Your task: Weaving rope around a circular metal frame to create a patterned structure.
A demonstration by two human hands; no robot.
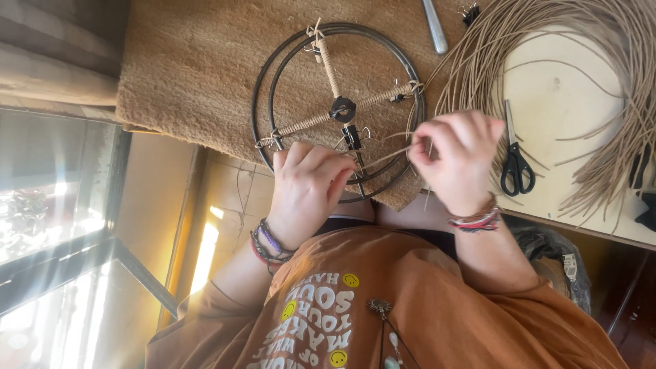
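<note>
Two hands: our left hand (pixel 307 188) grips the wire ring (pixel 338 113) at six o'clock; right fingers (pixel 437 140) pinch a cord (pixel 386 156) running toward nine o'clock.

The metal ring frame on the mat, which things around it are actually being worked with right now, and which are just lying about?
In use:
- metal ring frame with wrapped spokes
- cane strand pulled between left hand and right hand
- black binder clip on a spoke

Lying about:
- scissors
- bundle of cane
- metal handle
- brown mat under the frame
</note>
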